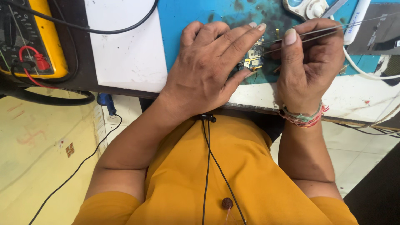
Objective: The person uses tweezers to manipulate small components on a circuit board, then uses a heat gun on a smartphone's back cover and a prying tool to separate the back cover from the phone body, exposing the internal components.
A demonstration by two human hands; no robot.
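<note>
My left hand lies flat on a small blue circuit board, fingers spread over it and pressing it onto the stained blue mat. Most of the board is hidden under the fingers. My right hand is closed around thin metal tweezers, whose tips point left toward the board's right side. A bundle of coloured threads circles my right wrist.
A yellow multimeter with red and black leads sits at the far left of the bench. A white panel lies beside the mat. A white tool and white pen-shaped object lie at the top right. White cables run along the right.
</note>
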